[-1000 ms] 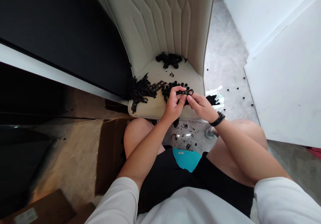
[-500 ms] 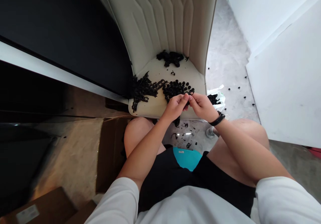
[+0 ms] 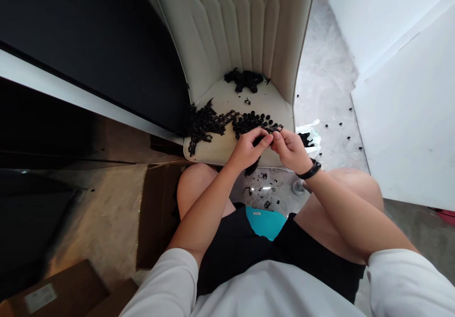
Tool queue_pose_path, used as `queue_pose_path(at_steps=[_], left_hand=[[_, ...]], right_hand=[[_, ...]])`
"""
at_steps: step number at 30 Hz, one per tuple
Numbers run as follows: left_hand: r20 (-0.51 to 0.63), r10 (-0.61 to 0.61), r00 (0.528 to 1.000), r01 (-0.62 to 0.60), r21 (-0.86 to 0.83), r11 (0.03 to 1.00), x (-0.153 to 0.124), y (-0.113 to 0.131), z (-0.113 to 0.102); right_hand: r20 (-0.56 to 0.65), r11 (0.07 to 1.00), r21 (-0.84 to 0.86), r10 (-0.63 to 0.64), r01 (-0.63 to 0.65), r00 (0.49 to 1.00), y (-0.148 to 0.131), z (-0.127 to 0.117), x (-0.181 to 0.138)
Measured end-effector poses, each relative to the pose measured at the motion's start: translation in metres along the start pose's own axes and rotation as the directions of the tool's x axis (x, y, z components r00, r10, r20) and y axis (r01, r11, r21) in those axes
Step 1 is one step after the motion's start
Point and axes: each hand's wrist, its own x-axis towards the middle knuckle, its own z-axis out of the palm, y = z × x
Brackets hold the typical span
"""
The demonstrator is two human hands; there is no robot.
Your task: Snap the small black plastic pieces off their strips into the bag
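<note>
My left hand (image 3: 248, 148) and my right hand (image 3: 291, 149) meet over the front edge of a cream chair seat (image 3: 216, 149). Both pinch a strip of small black plastic rings (image 3: 273, 129) between thumb and fingers. A cluster of loose black rings (image 3: 249, 119) lies on the seat just behind my fingers. A tangle of black plastic frames (image 3: 202, 122) hangs over the seat's left edge. Another small black heap (image 3: 245, 79) sits at the back of the seat. A black band (image 3: 310, 169) circles my right wrist.
Black scraps (image 3: 263, 189) litter the floor between my knees, and single rings (image 3: 341, 125) dot the floor to the right. A white bag (image 3: 309, 134) with black pieces lies beside the chair. Cardboard (image 3: 156, 212) lies at left, a white panel (image 3: 408, 108) at right.
My hands dipped toward the seat's front edge, then rose slightly back to the ring cluster, still pinching the black strip. The camera shifted a little.
</note>
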Motion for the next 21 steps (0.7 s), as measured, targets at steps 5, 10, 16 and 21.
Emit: queue_pose_path(at_steps=[5, 10, 16, 21], left_hand=[[-0.280, 0.244, 0.928, -0.140, 0.345, 0.928, -0.002, 0.008, 0.002], [-0.098, 0.090, 0.991, -0.064, 0.241, 0.968, -0.009, 0.005, 0.008], [0.104, -0.149, 0.983, 0.157, -0.070, 0.985, -0.006, 0.001, -0.001], [0.245, -0.169, 0.955, 0.235, -0.271, 0.933, -0.009, 0.000, -0.007]], right_hand=[[-0.012, 0.996, -0.093, -0.010, 0.009, 1.000, 0.004, -0.001, -0.001], [0.045, 0.991, -0.131, -0.023, 0.029, 0.999, 0.005, 0.001, -0.001], [0.124, 1.000, 0.001, 0.005, -0.005, 0.992, 0.006, -0.004, -0.001], [0.128, 0.960, 0.261, 0.073, -0.104, 0.989, 0.006, -0.005, -0.001]])
